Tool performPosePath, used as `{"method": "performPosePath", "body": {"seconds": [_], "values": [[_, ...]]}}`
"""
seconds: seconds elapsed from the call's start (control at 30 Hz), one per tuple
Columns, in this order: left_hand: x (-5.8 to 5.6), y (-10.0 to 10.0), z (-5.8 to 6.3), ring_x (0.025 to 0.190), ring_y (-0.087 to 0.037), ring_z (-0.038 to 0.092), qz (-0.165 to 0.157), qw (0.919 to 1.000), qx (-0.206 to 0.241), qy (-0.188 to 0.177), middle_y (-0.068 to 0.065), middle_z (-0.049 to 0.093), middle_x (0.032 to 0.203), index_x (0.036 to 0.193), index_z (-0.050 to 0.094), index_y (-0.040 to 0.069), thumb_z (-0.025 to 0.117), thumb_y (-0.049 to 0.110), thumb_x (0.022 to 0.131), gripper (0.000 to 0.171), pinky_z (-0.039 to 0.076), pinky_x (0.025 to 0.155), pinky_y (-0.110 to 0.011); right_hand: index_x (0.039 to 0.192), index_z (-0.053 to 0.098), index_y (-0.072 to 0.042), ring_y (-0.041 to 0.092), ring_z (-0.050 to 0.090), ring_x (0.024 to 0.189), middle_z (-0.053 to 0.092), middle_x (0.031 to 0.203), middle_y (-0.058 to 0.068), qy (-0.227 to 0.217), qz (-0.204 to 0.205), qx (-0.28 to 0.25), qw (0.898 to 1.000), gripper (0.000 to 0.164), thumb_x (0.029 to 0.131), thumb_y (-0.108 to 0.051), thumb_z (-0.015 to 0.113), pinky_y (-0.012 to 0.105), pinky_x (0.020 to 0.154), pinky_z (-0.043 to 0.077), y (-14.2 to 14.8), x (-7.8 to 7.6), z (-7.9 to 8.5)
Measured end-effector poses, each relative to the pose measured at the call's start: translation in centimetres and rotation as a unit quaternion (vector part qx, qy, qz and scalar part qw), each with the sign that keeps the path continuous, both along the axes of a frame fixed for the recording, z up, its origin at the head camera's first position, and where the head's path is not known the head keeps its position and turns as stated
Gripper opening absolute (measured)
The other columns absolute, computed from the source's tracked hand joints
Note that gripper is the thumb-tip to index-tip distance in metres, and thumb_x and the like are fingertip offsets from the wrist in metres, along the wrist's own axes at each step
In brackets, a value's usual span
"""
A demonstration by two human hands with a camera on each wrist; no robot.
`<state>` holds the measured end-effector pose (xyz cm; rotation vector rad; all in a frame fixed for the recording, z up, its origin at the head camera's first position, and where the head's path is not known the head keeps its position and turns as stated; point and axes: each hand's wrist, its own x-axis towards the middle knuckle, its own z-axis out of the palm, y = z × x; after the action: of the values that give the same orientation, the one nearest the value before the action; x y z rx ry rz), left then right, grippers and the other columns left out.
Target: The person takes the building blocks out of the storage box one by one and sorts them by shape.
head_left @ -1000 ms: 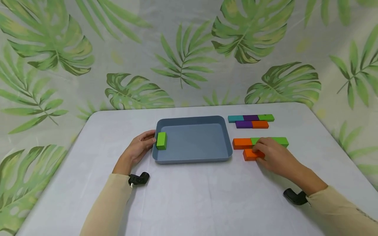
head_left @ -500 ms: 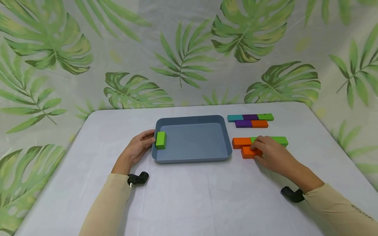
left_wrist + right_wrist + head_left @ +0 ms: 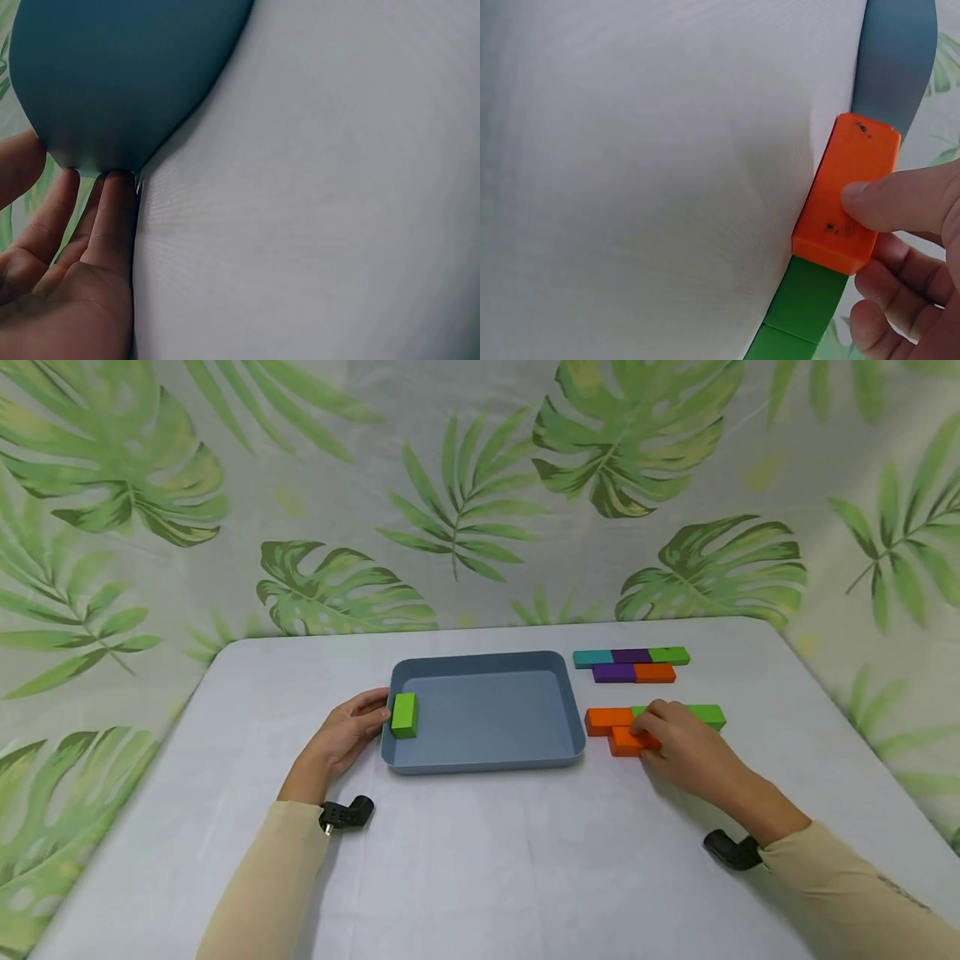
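In the head view my right hand pinches an orange block, its front face against the cloth side nearest me. In the right wrist view the thumb presses on that orange block, and the other fingers lie behind it. Right behind it runs a row with another orange block and green blocks, partly hidden by the hand. My left hand rests at the left end of a blue-grey tray, fingertips against its outer wall in the left wrist view. A green block lies inside, along the left wall.
Farther back, right of the tray, lie two short rows: a teal block, a purple block and a green block, then a purple block and an orange block. White cloth covers the table; a leaf-print curtain hangs behind.
My right hand has slid the orange block away from me, up close to the row behind it. The left hand stays at the tray's end. The head view has shifted slightly.
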<state>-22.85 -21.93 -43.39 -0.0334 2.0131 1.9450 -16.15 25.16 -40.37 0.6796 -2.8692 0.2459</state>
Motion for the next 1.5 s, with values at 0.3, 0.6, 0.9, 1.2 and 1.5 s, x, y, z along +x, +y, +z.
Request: {"method": "performPosePath", "body": {"seconds": [0.3,0.6,0.9,1.2,1.5], "values": [[0.1,-0.2,-0.1,0.144,-0.022,0.036,-0.003,1.0,0.0,0.0,-0.017,0.03,0.161,0.156,0.028,0.004,0.052,0.011,0.102,0.059,0.031,0.121,-0.034,0.101,0.072,-0.006,0.027,0.056,0.091,0.062,0.1,0.011,-0.003,-0.003,0.008,1.0,0.027,0.078,-0.014,0.083,0.043,0.078,0.056,-0.9,0.7,0.9],[0.0,0.0,0.1,0.148,-0.026,0.032,0.002,1.0,0.004,-0.003,-0.017,0.03,0.161,0.156,0.028,0.004,0.051,0.009,0.102,0.059,0.026,0.125,-0.041,0.116,0.07,-0.009,0.025,0.059,0.104,0.064,0.113,0.008,-0.022,0.083,-0.064,0.994,0.031,0.086,-0.015,0.076,0.044,0.087,0.057,-5.1,1.2,5.1],[0.1,0.1,0.1,0.142,-0.02,0.037,0.011,0.9999,-0.003,-0.009,-0.015,0.032,0.161,0.156,0.029,0.006,0.053,0.011,0.102,0.059,0.028,0.124,-0.038,0.137,0.057,-0.012,0.021,0.059,0.115,0.06,0.13,0.007,-0.107,0.161,-0.036,0.981,0.047,0.094,-0.027,0.069,0.039,0.096,0.054,-14.8,-1.8,11.1],[0.0,0.0,0.0,0.146,-0.023,0.034,0.014,0.9998,-0.007,-0.015,-0.015,0.032,0.16,0.156,0.029,0.006,0.052,0.011,0.101,0.059,0.026,0.125,-0.04,0.151,0.041,-0.009,0.025,0.049,0.137,0.048,0.15,0.011,-0.257,0.126,0.046,0.957,0.059,0.098,-0.028,0.06,0.041,0.112,0.044,-22.5,-7.9,9.8],[0.0,0.1,0.1,0.128,-0.007,0.047,0.0,0.9999,-0.01,-0.005,-0.015,0.034,0.159,0.155,0.03,0.006,0.052,0.015,0.102,0.058,0.038,0.113,-0.024,0.153,0.036,-0.013,0.025,0.053,0.13,0.052,0.147,0.012,-0.361,0.106,-0.034,0.926,0.064,0.097,-0.026,0.063,0.042,0.109,0.046,-26.3,-9.9,4.7]]}}
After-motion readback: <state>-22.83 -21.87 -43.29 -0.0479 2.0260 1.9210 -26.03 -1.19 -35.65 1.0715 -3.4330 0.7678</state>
